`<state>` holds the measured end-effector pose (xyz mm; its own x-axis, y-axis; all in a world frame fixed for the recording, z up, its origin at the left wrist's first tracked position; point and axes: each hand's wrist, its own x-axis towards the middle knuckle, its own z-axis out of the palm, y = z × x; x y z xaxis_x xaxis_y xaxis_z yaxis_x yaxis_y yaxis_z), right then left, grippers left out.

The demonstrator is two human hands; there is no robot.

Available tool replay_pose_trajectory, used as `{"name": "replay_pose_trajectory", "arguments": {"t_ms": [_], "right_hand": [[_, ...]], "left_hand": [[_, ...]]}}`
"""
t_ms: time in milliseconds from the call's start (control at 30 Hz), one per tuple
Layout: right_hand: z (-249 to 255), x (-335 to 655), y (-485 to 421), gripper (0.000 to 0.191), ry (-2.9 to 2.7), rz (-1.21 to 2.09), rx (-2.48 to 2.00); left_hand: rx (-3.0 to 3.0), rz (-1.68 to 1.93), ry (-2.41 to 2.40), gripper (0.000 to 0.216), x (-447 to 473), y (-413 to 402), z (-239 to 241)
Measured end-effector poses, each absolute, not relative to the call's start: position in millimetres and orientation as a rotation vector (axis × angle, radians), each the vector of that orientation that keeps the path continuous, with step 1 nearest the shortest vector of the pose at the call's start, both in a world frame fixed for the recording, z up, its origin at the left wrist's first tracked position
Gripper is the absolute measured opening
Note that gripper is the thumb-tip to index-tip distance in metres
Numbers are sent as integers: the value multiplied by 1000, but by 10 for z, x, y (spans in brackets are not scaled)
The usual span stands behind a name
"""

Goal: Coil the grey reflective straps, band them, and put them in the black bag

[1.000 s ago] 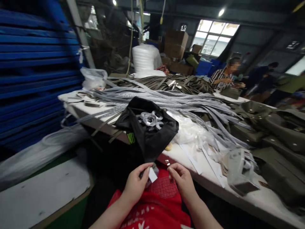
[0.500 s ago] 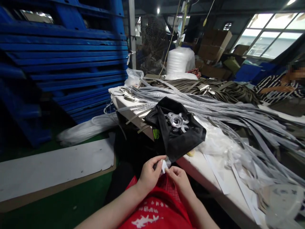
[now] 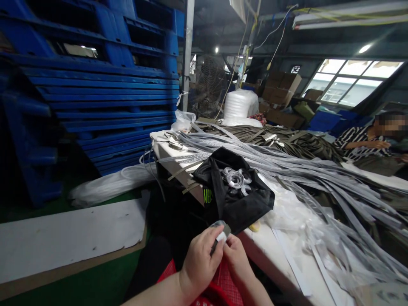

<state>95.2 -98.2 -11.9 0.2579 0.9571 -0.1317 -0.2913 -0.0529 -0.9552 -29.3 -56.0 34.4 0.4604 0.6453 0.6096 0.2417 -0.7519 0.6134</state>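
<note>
My left hand [image 3: 200, 263] and my right hand [image 3: 237, 259] meet low in the middle of the view, fingers pinched together on a small grey strap piece with a white tag [image 3: 220, 233]. Both sit over a red mesh cloth [image 3: 219, 289] in my lap. Just beyond them a black bag [image 3: 236, 199] lies on the white table's edge [image 3: 270, 250], holding a bunch of silver-grey loops [image 3: 236, 178].
Long grey straps [image 3: 318, 178] and olive straps [image 3: 287, 140] cover the table. Stacked blue pallets [image 3: 89, 97] rise at the left. A white board [image 3: 70, 238] lies on the green floor. A person in a striped top [image 3: 363, 140] works at the far right.
The view swung left and upward. My hands came together and rose toward the black bag, both now pinching the tagged strap piece that the left hand held alone a second ago.
</note>
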Motion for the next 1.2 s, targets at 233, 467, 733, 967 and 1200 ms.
{"name": "replay_pose_trajectory", "arguments": {"t_ms": [233,467,733,967,1200], "right_hand": [[-94,898,-895,30,-750,1087,-1254],[45,876,-1028,33,-404,1445,-805],[-296,871,-893,53,-528,1465,-903],[-568,929,-847,55,-398,1473,-908],[-492,880,-906,52,-360,1421,-883]], "left_hand": [[2448,1268,687,31,-340,-614,252],[2329,1240,754,29,-368,-513,214],[2398,1241,748,29,-385,-352,142],[2411,1215,754,29,-355,-290,168],[2481,1216,718,29,-284,-309,130]]}}
